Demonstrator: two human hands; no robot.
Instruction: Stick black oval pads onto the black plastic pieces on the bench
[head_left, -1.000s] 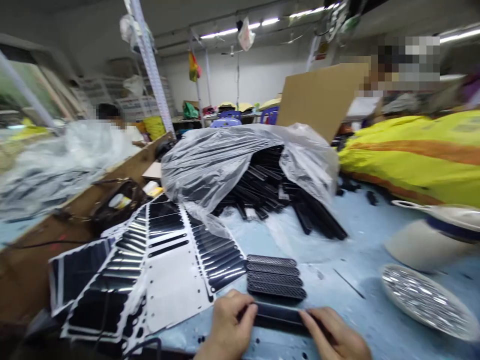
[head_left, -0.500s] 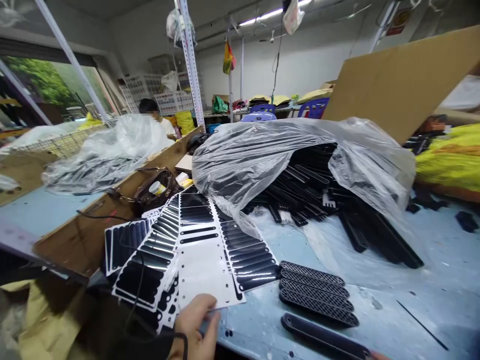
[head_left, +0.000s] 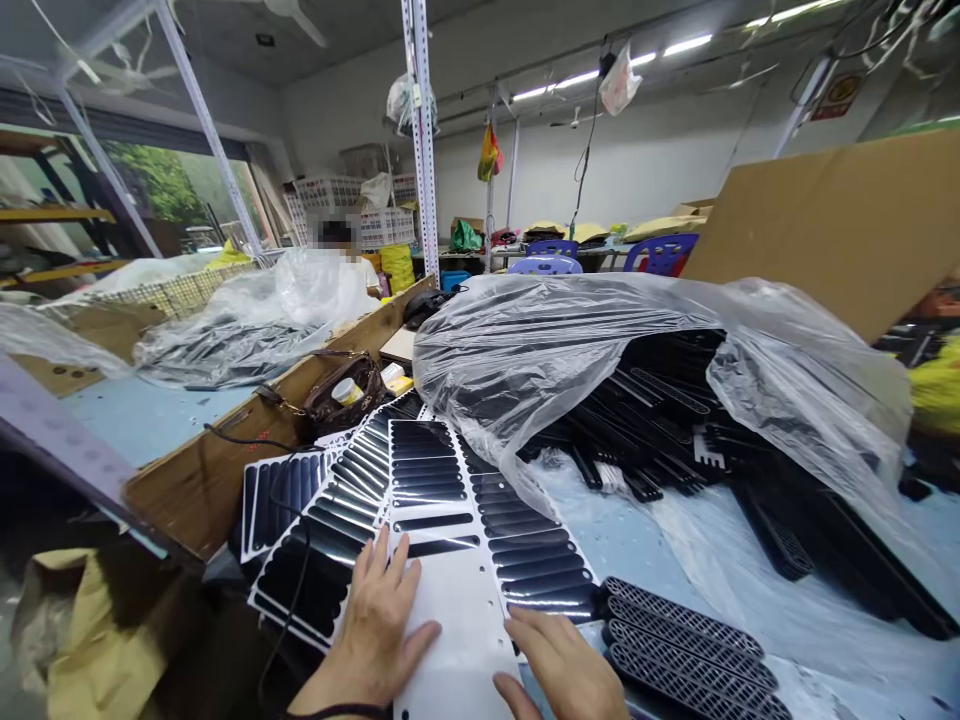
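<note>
A sheet of black strip stickers on white backing [head_left: 450, 610] lies in front of me, its near part bare white and its upper part covered with black strips. My left hand [head_left: 375, 625] rests on the sheet's left edge with fingers spread. At the right edge, my right hand [head_left: 566, 660] has its fingers stretched out and the thumb apart, and I see nothing in it. More sticker sheets [head_left: 536, 550] fan out beneath and beside this one. Just beyond my right hand, several black lattice-patterned strips [head_left: 690, 640] lie side by side on the blue table.
Clear plastic film [head_left: 525, 330] drapes over a heap of black plastic parts [head_left: 652, 410]. A wooden board [head_left: 195, 480] edges the table at left, beside a brown bag [head_left: 345, 395]. A cardboard sheet [head_left: 840, 220] stands behind. A person [head_left: 366, 270] sits beyond the board.
My left hand has moved up onto the sheet and spread its fingers. My right hand has come left to the sheet's right edge; the black strip near it is out of sight.
</note>
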